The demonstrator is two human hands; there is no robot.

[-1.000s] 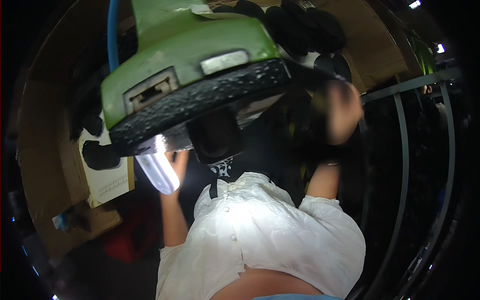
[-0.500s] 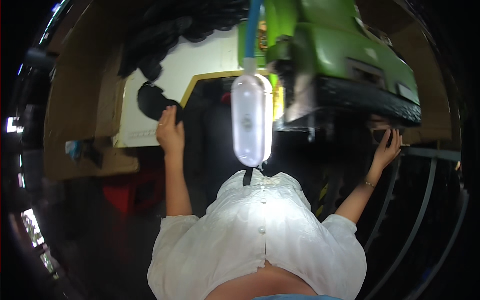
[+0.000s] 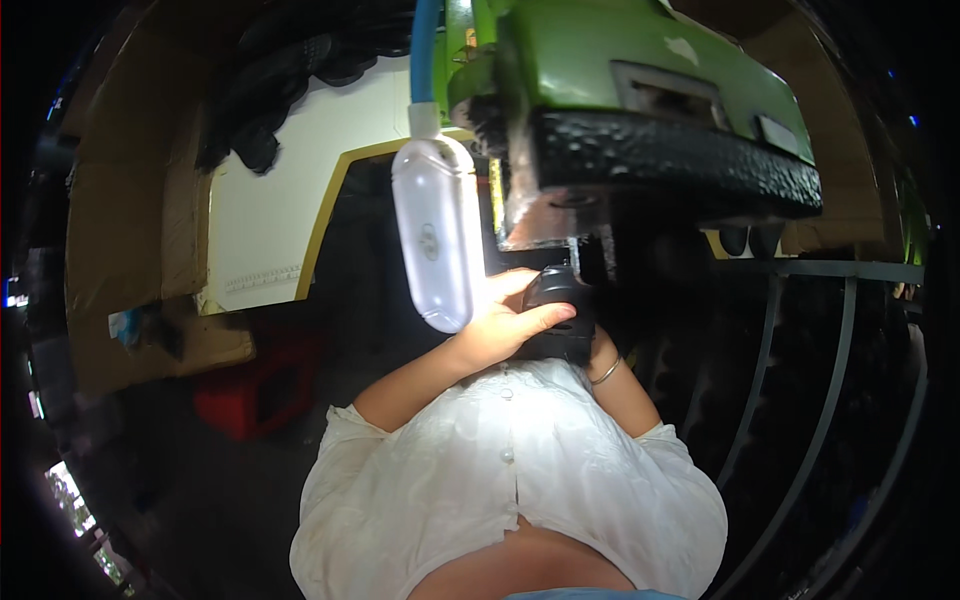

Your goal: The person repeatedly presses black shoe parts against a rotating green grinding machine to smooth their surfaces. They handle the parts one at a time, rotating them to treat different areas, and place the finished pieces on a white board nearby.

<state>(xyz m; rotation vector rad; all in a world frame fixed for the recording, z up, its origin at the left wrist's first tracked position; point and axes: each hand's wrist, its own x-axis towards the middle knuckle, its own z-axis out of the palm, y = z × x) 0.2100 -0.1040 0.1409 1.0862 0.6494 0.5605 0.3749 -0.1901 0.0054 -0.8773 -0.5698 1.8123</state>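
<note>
A black shoe upper (image 3: 556, 335) is held in front of my shirt, just below the head of a green sewing machine (image 3: 650, 80). My left hand (image 3: 500, 325) grips it from the left, thumb laid across the top and the other fingers reaching behind its far side. At its right side is my right hand (image 3: 603, 352), pressed close against it; most of its fingers are hidden behind the black material. Part of the upper merges with the dark background, so its full outline does not show.
A long lit lamp (image 3: 436, 240) hangs from a blue cable close to my left hand. Several black pieces (image 3: 270, 110) lie heaped on the white tabletop (image 3: 255, 235). Cardboard (image 3: 130, 200) stands at the left, a red stool (image 3: 255, 395) below, a metal rack (image 3: 840, 330) at the right.
My hands have come together from far apart: the left off a black piece on the tabletop, the right from the rack side. Both are now at a shoe upper in the middle.
</note>
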